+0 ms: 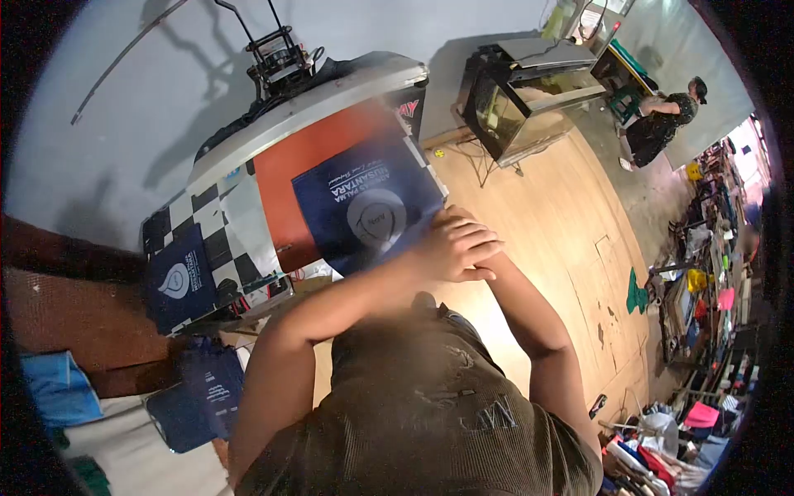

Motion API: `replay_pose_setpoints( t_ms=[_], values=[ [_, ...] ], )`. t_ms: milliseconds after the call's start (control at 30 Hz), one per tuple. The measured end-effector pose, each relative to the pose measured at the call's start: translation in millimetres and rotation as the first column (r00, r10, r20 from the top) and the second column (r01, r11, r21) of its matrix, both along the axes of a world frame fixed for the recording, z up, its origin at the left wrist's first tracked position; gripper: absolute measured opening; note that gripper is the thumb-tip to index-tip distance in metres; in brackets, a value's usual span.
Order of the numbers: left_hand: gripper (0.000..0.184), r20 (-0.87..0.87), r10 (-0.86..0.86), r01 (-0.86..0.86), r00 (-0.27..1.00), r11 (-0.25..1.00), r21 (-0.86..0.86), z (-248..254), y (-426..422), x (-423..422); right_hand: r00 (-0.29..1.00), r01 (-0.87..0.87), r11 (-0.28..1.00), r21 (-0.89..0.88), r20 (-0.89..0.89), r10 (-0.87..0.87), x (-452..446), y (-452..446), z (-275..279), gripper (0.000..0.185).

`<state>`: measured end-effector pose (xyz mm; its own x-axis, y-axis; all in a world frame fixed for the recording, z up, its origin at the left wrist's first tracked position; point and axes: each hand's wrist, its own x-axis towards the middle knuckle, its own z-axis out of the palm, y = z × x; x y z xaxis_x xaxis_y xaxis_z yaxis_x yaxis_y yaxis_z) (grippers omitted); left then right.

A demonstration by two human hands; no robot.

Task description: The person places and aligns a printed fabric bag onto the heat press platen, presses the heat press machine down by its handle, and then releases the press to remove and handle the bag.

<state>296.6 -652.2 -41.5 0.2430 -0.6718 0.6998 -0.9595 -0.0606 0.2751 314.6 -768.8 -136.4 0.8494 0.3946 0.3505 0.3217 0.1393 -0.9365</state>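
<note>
My left hand (465,250) lies across my right wrist, its back up, fingers stretched out side by side and thumb apart. Mostly hidden behind it, my right hand (451,215) is by the right edge of a navy blue bag (327,219); I cannot make out whether it touches the bag or how its fingers are set. The bag lies flat and carries a white round logo and lettering that reads upside down from here. Under it is an orange-red board (277,178) on the worktable.
Another navy printed bag (184,277) hangs over the checkered table side. More navy bags (194,405) lie lower left. A black metal device (281,58) stands behind, a glass tank (529,95) beyond the wooden floor (554,207). A person (662,120) is far right, near cluttered racks (703,248).
</note>
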Motion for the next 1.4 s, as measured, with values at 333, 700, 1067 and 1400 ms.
replay_pose_setpoints(
  t_ms=[333, 700, 1067, 1400],
  values=[
    [0.062, -0.15, 0.135, -0.1, 0.979, 0.969, 0.224, -71.8, 82.5, 117.0, 0.959, 0.246, 0.156, -0.957, 0.216, -0.186, 1.8, 1.1, 73.3, 0.019],
    [0.066, -0.14, 0.588, -0.52, 0.797, 0.785, 0.338, -107.3, 143.5, 166.1, 0.848, 0.369, 0.86, -0.353, -0.25, -0.467, -10.1, -34.2, -70.5, 0.062],
    [0.047, -0.239, 0.467, -0.416, 0.851, 0.879, 0.233, -74.6, 95.9, 138.3, 0.857, 0.178, 0.921, -0.347, -0.405, -0.319, -49.0, -47.0, 18.2, 0.012],
    [0.045, -0.393, 0.018, 0.137, 0.919, 0.922, 0.362, -2.2, 27.5, 44.8, 0.933, 0.12, 0.934, -0.338, -0.282, -0.222, -93.2, -54.9, 127.0, 0.019]
  ],
)
